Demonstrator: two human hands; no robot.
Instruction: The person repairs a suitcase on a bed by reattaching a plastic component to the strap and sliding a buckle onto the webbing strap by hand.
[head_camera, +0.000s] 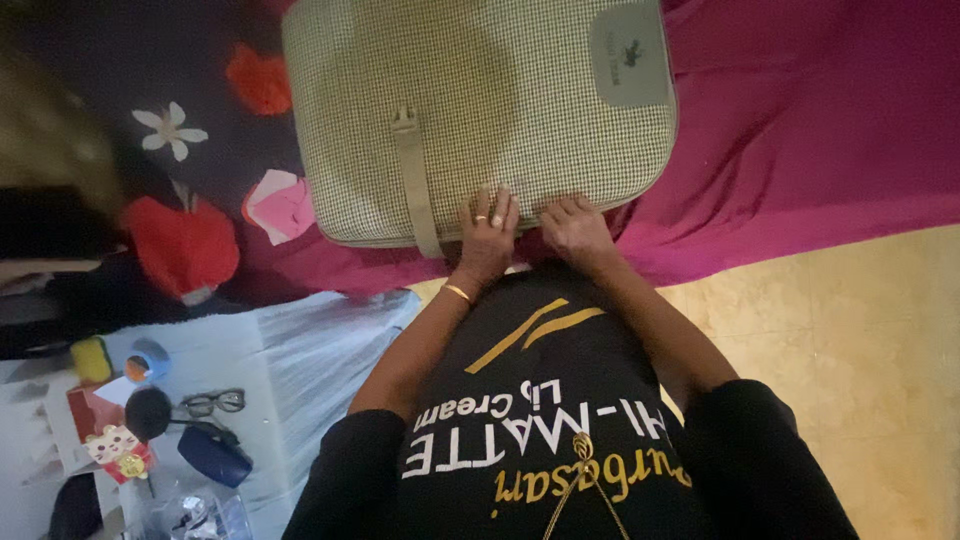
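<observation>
A bed is filling the upper part of the frame, a magenta sheet (800, 130) lying across its right side and a dark cover with red and white flower shapes (180, 130) spreading over its left side; a pale yellow floor (860, 340) is showing in the lower right of the frame.

A checked beige suitcase (480, 100) is lying flat on the bed at the upper centre of the frame, its near edge hanging just above the person's body; a tan strap (415, 180) is running down its face towards the near edge, and a grey patch (628, 52) is sitting at its upper right corner.

The left hand (488, 225) is resting on the near edge of the suitcase just right of the strap, its fingers lying together and pressing flat on the fabric, not curled round anything; a ring is showing on one finger and a thin gold bangle (458, 292) is sitting on the wrist. The right hand (572, 225) is resting just beside it on the same edge, its fingers bending loosely over the rim; whether they are gripping the edge I cannot tell.

In the lower left of the frame a pale surface (300, 350) is carrying a pair of dark-framed glasses (213, 402), a dark blue pouch (212, 455) and some small coloured items.
</observation>
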